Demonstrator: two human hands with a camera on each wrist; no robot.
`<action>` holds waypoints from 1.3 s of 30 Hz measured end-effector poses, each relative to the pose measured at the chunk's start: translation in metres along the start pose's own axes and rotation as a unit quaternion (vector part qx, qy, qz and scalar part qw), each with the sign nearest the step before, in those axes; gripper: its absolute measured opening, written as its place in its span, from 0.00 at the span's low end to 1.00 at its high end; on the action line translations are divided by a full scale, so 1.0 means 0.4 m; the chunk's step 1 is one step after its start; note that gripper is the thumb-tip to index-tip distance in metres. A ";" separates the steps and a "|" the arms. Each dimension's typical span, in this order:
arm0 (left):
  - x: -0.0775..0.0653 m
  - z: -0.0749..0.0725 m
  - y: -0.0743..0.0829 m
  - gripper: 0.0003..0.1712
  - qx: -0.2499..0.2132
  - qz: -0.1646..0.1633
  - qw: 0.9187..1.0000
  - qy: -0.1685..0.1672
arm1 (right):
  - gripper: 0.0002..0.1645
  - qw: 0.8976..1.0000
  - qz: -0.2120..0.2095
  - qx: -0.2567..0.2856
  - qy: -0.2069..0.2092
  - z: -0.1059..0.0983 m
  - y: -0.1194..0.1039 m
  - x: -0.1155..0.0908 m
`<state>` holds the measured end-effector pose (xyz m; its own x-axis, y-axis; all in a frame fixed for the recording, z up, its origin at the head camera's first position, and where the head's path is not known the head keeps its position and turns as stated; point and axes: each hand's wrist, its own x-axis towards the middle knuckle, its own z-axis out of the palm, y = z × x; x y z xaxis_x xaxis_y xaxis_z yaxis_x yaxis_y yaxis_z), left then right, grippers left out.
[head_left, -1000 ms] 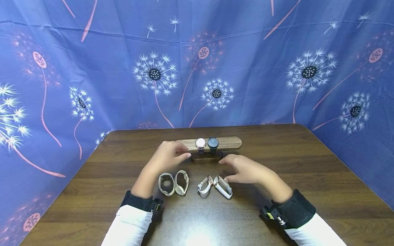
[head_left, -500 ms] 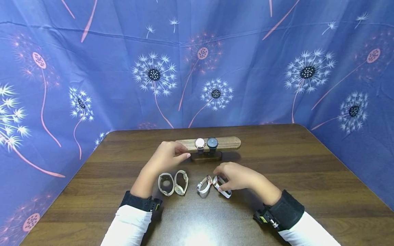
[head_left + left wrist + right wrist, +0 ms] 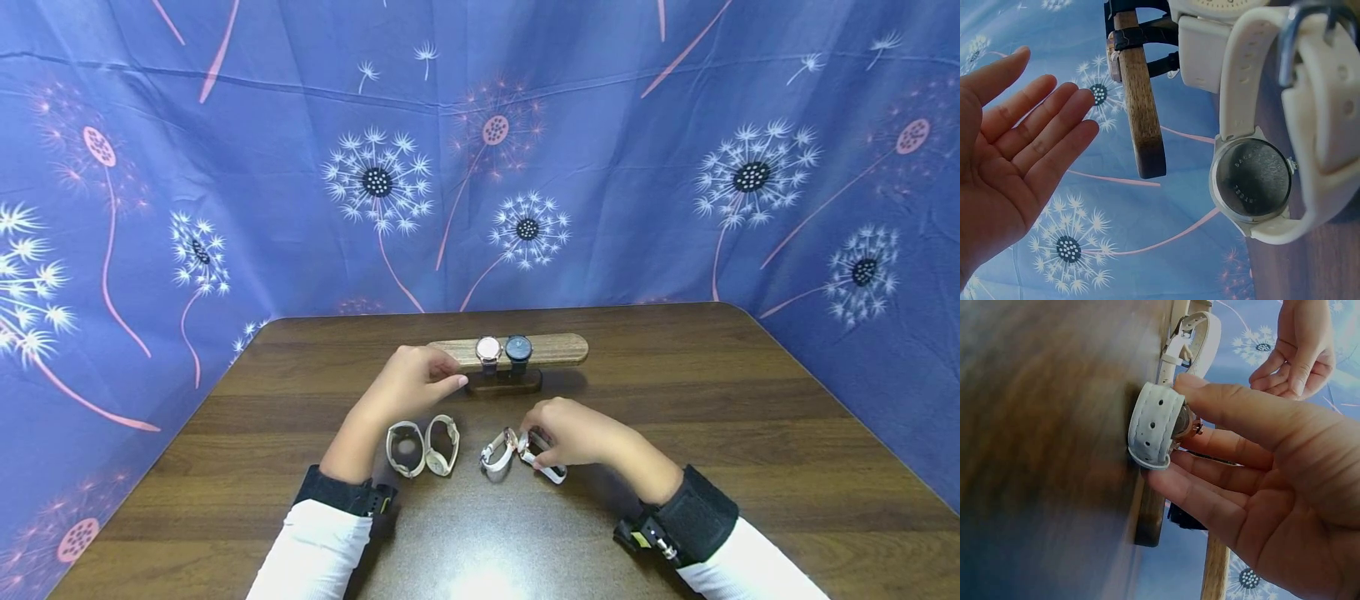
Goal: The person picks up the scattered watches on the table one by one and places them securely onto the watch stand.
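Note:
My right hand [image 3: 573,429] pinches the rightmost white-strapped wristwatch [image 3: 553,473], which stands on its side on the table. In the right wrist view, the thumb lies at one edge of its punched white strap [image 3: 1152,428] and the fingertips at the other. Just left of it stands a second white-strapped wristwatch [image 3: 498,452]. My left hand [image 3: 408,383] hovers by the left end of a wooden watch stand [image 3: 558,348]; in the left wrist view its fingers are extended and apart from the bar [image 3: 1144,119]. A rose-gold watch [image 3: 488,348] and a dark watch [image 3: 518,348] sit on that bar.
Two cream wristwatches [image 3: 406,473] [image 3: 453,437] stand side by side in front of my left hand, close to its wrist. The stand's dark base [image 3: 504,383] rests on the brown wooden table [image 3: 675,358]. A blue dandelion-print cloth [image 3: 615,208] hangs behind the table.
My right hand has come left and nearer to me, from beside the rightmost white watch onto it, and its fingers have closed on the strap. The left hand stays by the stand.

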<state>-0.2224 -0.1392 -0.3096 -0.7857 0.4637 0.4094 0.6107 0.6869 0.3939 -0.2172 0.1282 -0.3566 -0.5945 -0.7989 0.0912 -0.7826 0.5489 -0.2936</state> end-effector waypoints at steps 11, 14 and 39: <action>0.000 -0.002 0.001 0.08 0.001 0.014 1.000 0.005 | 0.15 0.999 -0.017 -0.021 0.028 -0.004 -0.005 -0.002; 0.002 -0.002 0.001 0.08 0.004 0.016 1.000 0.005 | 0.14 0.999 -0.023 -0.012 0.043 -0.014 -0.002 -0.007; 0.004 0.048 0.116 0.35 -0.162 0.175 0.968 0.074 | 0.29 0.898 -0.183 0.155 0.369 -0.066 -0.026 -0.005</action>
<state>-0.1974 -0.0959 -0.3065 -0.5172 0.5345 0.6684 0.8545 0.2789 0.4381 -0.2128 0.1305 -0.3286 -0.3579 -0.4685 0.8077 -0.9296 0.0969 -0.3557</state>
